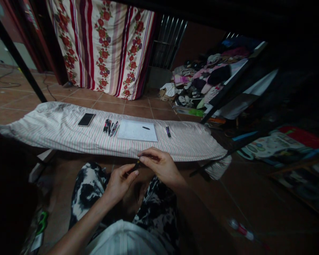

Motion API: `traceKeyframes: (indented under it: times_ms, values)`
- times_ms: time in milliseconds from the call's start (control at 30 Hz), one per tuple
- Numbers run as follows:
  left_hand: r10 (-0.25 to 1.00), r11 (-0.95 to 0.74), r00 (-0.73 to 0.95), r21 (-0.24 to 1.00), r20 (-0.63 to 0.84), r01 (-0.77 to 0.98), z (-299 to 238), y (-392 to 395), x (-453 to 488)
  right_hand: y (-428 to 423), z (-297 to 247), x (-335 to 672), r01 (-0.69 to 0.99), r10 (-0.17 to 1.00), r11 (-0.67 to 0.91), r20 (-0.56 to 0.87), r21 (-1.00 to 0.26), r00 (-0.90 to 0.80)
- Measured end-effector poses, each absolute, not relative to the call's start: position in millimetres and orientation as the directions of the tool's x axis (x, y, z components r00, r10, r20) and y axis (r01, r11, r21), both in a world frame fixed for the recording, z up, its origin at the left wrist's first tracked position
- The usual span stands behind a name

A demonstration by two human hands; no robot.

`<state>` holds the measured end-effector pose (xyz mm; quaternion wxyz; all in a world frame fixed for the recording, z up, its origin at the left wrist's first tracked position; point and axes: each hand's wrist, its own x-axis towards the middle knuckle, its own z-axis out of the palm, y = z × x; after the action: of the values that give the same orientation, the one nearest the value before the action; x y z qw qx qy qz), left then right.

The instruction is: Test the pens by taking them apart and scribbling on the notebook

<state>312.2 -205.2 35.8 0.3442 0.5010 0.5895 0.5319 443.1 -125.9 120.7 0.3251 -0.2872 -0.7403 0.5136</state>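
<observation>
My left hand (121, 181) and my right hand (159, 163) meet above my lap, just in front of the cloth-covered surface. Between them is a slim dark pen (136, 165), pinched at one end by my left fingers and at the other by my right thumb and fingers. Its finer details are too small to make out. Beyond my hands lies a spiral notebook (133, 135) with a dark pen cap or short pen (146, 128) on its page. Several pens and markers (111, 127) lie left of it, and two pens (168, 132) lie to its right.
A striped cloth (61, 124) covers the low surface, with a phone (86, 119) at its left part. Dark metal bars (18, 56) slant at both sides. Behind hangs a floral curtain (103, 49); clothes (202, 78) are heaped at the back right. A bottle (241, 229) lies on the floor.
</observation>
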Motion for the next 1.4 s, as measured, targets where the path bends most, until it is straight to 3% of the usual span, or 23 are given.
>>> traceKeyframes:
  times_ms: [400, 700, 1000, 1233, 1400]
  values:
    - [0.947, -0.045, -0.297, 0.969, 0.119, 0.245, 37.1, -208.7, 312.1, -129.9, 130.4, 448.2, 0.227, 0.696, 0.617, 0.388, -0.753, -0.604]
    - [0.899, -0.043, -0.410, 0.964, 0.151, 0.262, 39.0, -209.0, 310.6, -132.2, 119.5, 449.6, 0.181, 0.780, 0.490, 0.336, -0.853, -0.528]
    - [0.920, -0.142, -0.332, 0.967, 0.207, 0.211, 47.5, -211.7, 310.9, -136.5, 105.1, 448.0, 0.073, 0.851, 0.376, 0.313, -0.924, -0.422]
    - [0.970, -0.033, -0.243, 0.996, 0.011, -0.085, 51.2, -215.7, 318.8, -134.1, 93.8, 449.2, 0.004, 0.876, 0.253, 0.227, -0.968, -0.425]
    - [0.978, -0.064, -0.206, 0.977, 0.021, -0.203, 50.5, -217.5, 320.4, -134.9, 106.1, 452.5, 0.044, 0.850, 0.286, 0.232, -0.957, -0.474]
